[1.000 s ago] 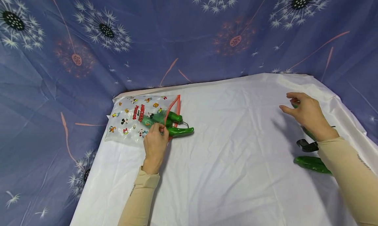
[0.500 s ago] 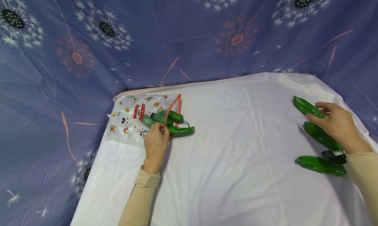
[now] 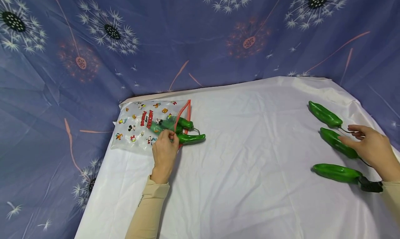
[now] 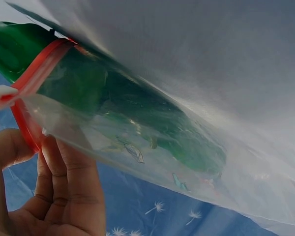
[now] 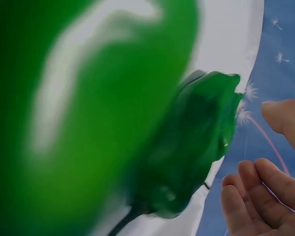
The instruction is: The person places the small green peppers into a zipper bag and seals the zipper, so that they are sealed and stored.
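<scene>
At the left of the head view, my left hand [image 3: 164, 152] pinches the red-edged mouth of a clear printed zip bag [image 3: 131, 141]. Several green peppers lie partly inside it; one pepper [image 3: 192, 139] pokes out past the opening. The left wrist view shows thumb and fingers on the red zip edge [image 4: 27, 130]. On the right, my right hand [image 3: 373, 148] is parted and holds nothing, its thumb overlapping a middle pepper [image 3: 334, 140]. Its fingertips are by the stem of the far pepper [image 3: 325, 114]. A third pepper [image 3: 335, 172] lies nearer me.
A white cloth [image 3: 243, 155] covers the table. Behind it hangs a blue curtain [image 3: 187, 41] with dandelion prints. The black wrist camera [image 3: 371, 184] on my right arm overlaps the stem end of the nearest pepper in the head view.
My right hand has moved right and toward me, from over the far pepper to beside its stem, uncovering the peppers there. The left hand and bag have stayed in place.
</scene>
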A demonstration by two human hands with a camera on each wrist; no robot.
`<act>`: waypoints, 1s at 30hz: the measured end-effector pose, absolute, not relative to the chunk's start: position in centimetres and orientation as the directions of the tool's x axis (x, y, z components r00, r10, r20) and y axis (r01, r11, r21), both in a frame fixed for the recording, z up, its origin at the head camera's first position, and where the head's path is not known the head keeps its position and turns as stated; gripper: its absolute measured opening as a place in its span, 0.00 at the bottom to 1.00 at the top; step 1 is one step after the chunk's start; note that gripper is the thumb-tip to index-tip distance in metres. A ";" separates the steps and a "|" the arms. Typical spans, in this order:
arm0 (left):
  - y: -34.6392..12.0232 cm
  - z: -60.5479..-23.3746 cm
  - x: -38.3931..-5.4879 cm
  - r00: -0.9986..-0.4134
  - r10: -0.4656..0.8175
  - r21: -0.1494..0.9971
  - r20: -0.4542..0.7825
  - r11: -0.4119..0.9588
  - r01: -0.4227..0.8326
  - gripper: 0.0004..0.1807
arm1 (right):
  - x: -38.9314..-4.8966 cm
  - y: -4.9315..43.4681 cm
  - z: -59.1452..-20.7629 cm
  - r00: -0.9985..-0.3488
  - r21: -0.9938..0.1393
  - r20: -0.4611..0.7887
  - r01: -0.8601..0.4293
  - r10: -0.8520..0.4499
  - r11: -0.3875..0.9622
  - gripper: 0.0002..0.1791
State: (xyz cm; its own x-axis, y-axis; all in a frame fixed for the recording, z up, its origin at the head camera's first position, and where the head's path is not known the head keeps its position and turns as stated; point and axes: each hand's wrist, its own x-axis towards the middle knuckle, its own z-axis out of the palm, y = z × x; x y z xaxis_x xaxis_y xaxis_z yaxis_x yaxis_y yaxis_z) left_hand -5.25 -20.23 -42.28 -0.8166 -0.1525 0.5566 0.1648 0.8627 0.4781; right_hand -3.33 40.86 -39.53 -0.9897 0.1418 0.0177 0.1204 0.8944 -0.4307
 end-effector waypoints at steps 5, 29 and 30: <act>-20.3 -42.3 -5.2 -0.816 -0.154 0.480 0.557 0.862 0.165 0.02 | -2.5 41.5 -40.4 -0.991 -0.431 0.023 0.109 0.131 0.896 0.34; -20.2 -42.3 -5.2 -0.812 -0.153 0.474 0.564 0.865 0.166 0.02 | 0.1 43.2 -42.9 -0.977 -0.353 -0.075 0.214 0.201 0.911 0.37; -20.2 -42.3 -5.2 -0.811 -0.154 0.474 0.564 0.865 0.166 0.02 | 0.1 43.2 -42.9 -0.976 -0.353 -0.074 0.216 0.203 0.910 0.37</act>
State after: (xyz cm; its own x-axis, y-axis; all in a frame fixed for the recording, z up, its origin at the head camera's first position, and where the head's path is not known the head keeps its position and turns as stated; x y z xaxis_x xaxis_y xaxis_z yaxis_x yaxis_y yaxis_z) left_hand -5.15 -20.19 -42.31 -0.8113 -0.1538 0.5640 0.1657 0.8647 0.4742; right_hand 0.06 43.15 -42.88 -0.9764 0.2028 -0.0740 0.2159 0.9103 -0.3532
